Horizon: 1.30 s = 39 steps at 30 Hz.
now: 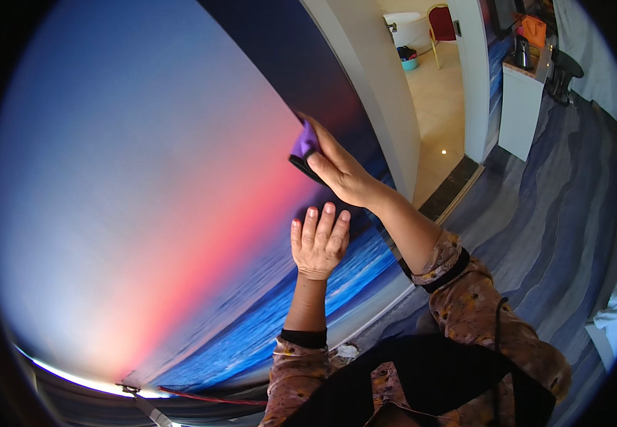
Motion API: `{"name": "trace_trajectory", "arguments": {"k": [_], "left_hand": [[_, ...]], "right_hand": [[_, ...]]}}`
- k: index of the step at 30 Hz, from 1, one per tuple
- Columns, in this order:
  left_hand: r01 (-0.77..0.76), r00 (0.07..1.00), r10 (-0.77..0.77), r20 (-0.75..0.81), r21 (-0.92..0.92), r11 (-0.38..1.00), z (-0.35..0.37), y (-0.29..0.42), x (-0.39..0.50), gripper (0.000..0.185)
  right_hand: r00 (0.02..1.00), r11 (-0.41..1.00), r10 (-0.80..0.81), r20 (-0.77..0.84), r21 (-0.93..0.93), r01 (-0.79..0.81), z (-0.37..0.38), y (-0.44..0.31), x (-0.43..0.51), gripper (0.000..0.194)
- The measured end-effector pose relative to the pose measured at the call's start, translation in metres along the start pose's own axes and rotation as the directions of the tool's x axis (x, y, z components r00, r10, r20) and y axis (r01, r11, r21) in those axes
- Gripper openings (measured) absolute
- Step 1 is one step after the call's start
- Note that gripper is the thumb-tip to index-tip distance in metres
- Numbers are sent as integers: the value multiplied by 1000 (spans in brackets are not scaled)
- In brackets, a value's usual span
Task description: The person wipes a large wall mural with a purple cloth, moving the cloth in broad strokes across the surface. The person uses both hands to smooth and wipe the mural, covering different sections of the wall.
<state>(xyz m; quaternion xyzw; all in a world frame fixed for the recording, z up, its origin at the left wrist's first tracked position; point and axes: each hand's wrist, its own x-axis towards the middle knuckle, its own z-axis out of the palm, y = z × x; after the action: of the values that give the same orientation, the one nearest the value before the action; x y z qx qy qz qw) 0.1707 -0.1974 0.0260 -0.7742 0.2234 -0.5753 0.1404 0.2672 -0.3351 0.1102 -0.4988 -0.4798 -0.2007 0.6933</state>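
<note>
A purple cloth with a black edge (307,144) is held in my right hand (340,168), pressed against a wall mural of a sunset sea (191,176). That hand is at the wall's corner, where the mural turns onto a darker strip (319,80). Lower down, my left hand (320,240) is raised before the mural with its fingers slightly apart and nothing in it. Whether its palm touches the wall I cannot tell.
Right of the corner is a doorway with a pale frame (375,101). Beyond it are a red chair (442,24), a white bathtub (410,32) and a turquoise basin (410,64). A white cabinet (522,109) bears a kettle (522,53). Wavy-patterned carpet (538,187) covers the floor.
</note>
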Motion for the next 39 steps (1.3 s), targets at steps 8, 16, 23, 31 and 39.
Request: {"name": "trace_trajectory", "arguments": {"k": [8, 16, 23, 31, 39], "left_hand": [[31, 998, -35, 50, 66, 997, 1, 3, -2, 42], [138, 990, -138, 6, 75, 988, 2, 12, 13, 50], [223, 975, -213, -67, 249, 942, 24, 26, 49, 52], [265, 952, -307, -10, 535, 802, 43, 31, 60, 55], [299, 952, -301, -61, 404, 865, 43, 29, 52, 54]], "right_hand": [[997, 977, 8, 71, 213, -23, -6, 34, -63, 60], [939, 940, -132, 318, 342, 16, -27, 48, 10, 75], [893, 907, 28, 449, 363, -211, -40, 57, -37, 83], [912, 975, 39, 408, 185, -125, -17, 86, 28, 72], [906, 973, -163, 391, 214, 83, -14, 66, 37, 70]]}}
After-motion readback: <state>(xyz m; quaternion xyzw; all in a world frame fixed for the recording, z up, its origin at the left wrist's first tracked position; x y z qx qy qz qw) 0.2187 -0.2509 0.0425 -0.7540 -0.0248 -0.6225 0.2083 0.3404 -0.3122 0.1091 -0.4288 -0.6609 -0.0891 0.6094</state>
